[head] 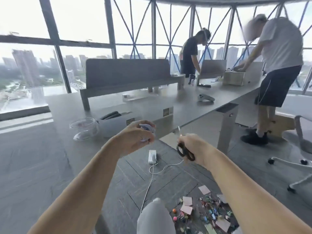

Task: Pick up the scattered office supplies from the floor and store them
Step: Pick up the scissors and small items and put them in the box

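Observation:
My left hand (135,137) is raised over the desk corner, fingers curled round a small pale blue and white object (147,130) that I cannot identify. My right hand (194,146) grips black-handled scissors (184,152), handles toward me and blades pointing up. On the floor at the lower right lies a scatter of office supplies (207,211): pink sticky notes, coloured binder clips and pins. A clear glass bowl (84,129) sits on the grey desk (64,154) to the left of my left hand.
A white power adapter (152,156) with its cable lies on the floor under my hands. My knee (155,215) is at the bottom centre. Two people stand at the desk's far right. An office chair (302,149) stands at the right edge. Boxes and a shelf riser sit on the desk.

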Action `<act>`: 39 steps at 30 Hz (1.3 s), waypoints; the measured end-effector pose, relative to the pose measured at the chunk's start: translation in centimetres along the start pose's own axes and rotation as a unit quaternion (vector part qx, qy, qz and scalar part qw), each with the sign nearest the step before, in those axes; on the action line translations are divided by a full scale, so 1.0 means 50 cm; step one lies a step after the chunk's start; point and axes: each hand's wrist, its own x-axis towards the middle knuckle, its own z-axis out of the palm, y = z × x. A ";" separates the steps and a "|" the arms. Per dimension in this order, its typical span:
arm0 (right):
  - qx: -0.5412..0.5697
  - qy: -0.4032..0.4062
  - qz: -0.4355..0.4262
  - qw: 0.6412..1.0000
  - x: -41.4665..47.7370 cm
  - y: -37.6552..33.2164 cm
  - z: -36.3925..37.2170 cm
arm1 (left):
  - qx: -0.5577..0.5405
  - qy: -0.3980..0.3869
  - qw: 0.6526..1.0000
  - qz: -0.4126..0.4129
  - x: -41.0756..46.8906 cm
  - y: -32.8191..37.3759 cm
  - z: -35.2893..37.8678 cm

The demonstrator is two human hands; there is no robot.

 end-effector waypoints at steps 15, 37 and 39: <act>-0.074 -0.040 -0.203 0.976 0.291 -0.343 0.212 | 0.347 0.257 0.886 0.170 0.115 0.075 -0.327; -0.388 -0.230 -0.078 0.889 0.502 -0.354 0.353 | 0.013 0.383 0.905 0.185 0.198 0.022 -0.396; -0.502 -0.226 -0.118 0.826 0.504 -0.349 0.352 | 0.025 0.384 0.906 0.175 0.200 0.022 -0.394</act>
